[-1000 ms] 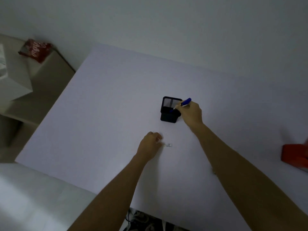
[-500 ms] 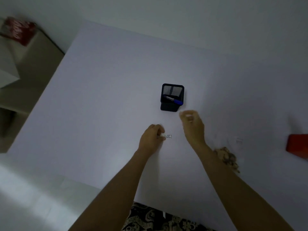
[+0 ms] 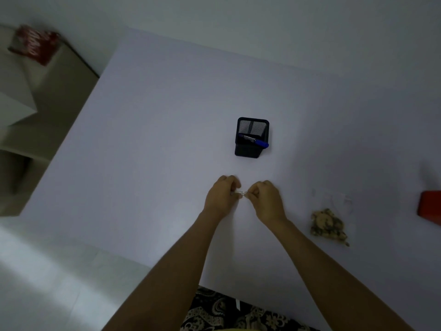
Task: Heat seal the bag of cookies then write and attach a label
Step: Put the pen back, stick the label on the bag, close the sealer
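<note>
A small white label (image 3: 242, 193) sits between my two hands near the middle of the white table (image 3: 152, 130). My left hand (image 3: 223, 195) pinches its left end and my right hand (image 3: 265, 199) pinches its right end. The clear bag of cookies (image 3: 328, 223) lies flat on the table to the right of my right hand, apart from it. A blue pen (image 3: 256, 140) leans inside the black mesh pen holder (image 3: 250, 137) just beyond my hands.
A red object (image 3: 429, 207) sits at the table's right edge, partly cut off by the frame. Left of the table stands a beige shelf unit (image 3: 59, 99) with a red packet (image 3: 35, 44) on top. The table's near edge runs under my forearms.
My right hand left the pen in the holder, drew back and came to the label that my left hand held. The camera view shifted, bringing the cookie bag into sight.
</note>
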### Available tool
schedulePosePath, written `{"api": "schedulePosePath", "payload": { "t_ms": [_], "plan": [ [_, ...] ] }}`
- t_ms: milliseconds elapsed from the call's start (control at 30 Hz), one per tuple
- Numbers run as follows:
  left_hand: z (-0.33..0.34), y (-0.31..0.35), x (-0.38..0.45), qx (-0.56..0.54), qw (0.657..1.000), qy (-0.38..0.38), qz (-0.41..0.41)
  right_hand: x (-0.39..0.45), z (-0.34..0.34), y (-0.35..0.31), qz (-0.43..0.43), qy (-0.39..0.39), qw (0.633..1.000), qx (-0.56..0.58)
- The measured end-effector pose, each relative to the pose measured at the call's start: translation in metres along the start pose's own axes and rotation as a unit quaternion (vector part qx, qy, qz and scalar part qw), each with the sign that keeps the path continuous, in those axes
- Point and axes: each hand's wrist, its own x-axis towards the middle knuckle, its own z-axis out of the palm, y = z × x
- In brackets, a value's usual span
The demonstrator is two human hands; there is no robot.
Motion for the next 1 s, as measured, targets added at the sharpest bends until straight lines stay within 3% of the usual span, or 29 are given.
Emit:
{"api": "schedulePosePath", "payload": {
  "t_ms": [200, 333, 433, 567, 733, 800, 867, 933, 1000],
  "plan": [
    [0.0, 0.004, -0.004, 0.042, 0.999, -0.001, 0.03, 0.001, -0.004, -0.003, -0.013, -0.03, 0.999, -0.033],
    [-0.014, 0.014, -0.004, 0.061, 0.997, -0.034, 0.029, -0.001, -0.02, -0.013, -0.026, -0.044, 0.999, 0.009],
    [-0.049, 0.04, -0.004, -0.053, 0.998, -0.007, 0.021, 0.002, -0.057, -0.044, 0.004, -0.016, 0.988, 0.155],
    [-0.109, 0.082, -0.007, -0.218, 0.976, 0.019, 0.022, 0.004, -0.111, -0.1, 0.042, -0.015, 0.929, 0.367],
    [-0.198, 0.149, -0.021, -0.304, 0.946, 0.067, 0.092, -0.01, -0.186, -0.181, -0.017, -0.012, 0.903, 0.428],
    [-0.217, 0.167, -0.028, -0.3, 0.939, 0.119, 0.116, -0.016, -0.201, -0.204, -0.028, -0.003, 0.898, 0.439],
    [-0.226, 0.18, -0.041, -0.236, 0.931, 0.234, 0.148, -0.027, -0.209, -0.223, -0.034, 0.021, 0.894, 0.445],
    [-0.231, 0.188, -0.056, -0.167, 0.903, 0.336, 0.208, -0.039, -0.214, -0.237, -0.046, 0.053, 0.898, 0.435],
    [-0.234, 0.194, -0.071, -0.089, 0.88, 0.377, 0.275, -0.05, -0.216, -0.248, -0.061, 0.067, 0.897, 0.432]
  ]
}}
